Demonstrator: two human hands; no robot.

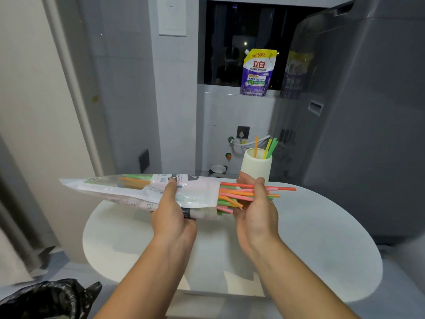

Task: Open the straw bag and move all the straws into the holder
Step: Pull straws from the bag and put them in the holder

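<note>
My left hand (171, 209) grips the middle of a clear and white straw bag (128, 191), held level above the round white table (322, 238). Its open end faces right, and several orange, pink and green straws (239, 194) stick out of it. My right hand (255, 203) is closed around those protruding straws. Just beyond my right hand, a cream cylindrical holder (256, 166) stands at the table's far edge with an orange, a yellow and a green straw in it.
A large grey washing machine (368, 111) stands to the right. A purple detergent pouch (257, 72) rests on the window ledge behind. A black plastic bag (50, 300) lies at the bottom left on the floor.
</note>
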